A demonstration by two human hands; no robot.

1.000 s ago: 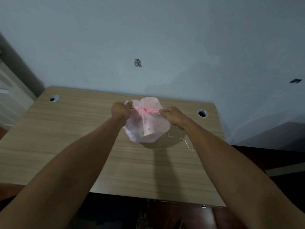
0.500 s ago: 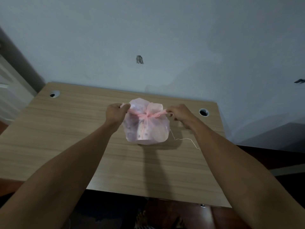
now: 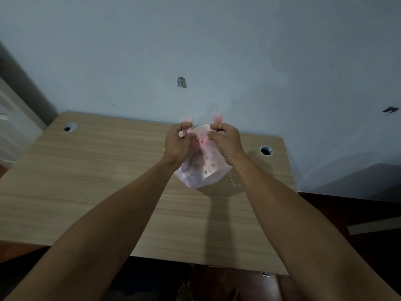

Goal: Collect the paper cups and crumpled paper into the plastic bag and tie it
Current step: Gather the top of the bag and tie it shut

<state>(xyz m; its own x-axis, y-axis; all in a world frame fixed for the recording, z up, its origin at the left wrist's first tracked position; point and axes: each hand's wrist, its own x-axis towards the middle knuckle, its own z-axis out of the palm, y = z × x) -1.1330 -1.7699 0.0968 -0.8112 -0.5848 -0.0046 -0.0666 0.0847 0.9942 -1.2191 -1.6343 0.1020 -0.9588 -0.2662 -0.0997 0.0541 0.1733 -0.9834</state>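
To tie the plastic bag (image 3: 199,168) well, I think the two ends should be crossed once more and pulled evenly sideways, so the knot sits tight and low. The left hand (image 3: 176,143) and the right hand (image 3: 225,141) are close together above the desk (image 3: 91,181), each one pinched closed on one pink end. The bag hangs between them, just over the desk.

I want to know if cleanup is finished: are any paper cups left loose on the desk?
No: the desk shows only the pink plastic bag, held by the left hand and right hand, and a thin string.
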